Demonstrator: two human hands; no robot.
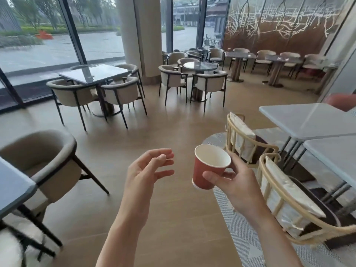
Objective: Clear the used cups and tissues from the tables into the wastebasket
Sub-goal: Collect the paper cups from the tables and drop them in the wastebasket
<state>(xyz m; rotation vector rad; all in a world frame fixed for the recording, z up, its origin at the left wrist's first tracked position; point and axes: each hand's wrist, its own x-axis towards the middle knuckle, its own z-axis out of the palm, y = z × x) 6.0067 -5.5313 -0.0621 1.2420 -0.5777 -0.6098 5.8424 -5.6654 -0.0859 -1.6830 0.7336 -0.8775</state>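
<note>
The right hand (234, 182) held a red paper cup (209, 167) in the air above the wooden floor (173, 218), thumb and fingers (212, 177) wrapped round its side, the white inside facing the camera. Just left of it, apart, the left hand (148, 170) hung released, fingers loosely bent and holding nothing. A pale bench (312, 120) stood to the right behind two rattan chairs (248, 139); farther off, a glass-topped bench (96, 73) stood by the window.

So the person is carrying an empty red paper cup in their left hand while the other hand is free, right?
Not quite. The head view shows the empty red paper cup gripped in the right hand; it is the left hand that is free, fingers relaxed and holding nothing.
</note>
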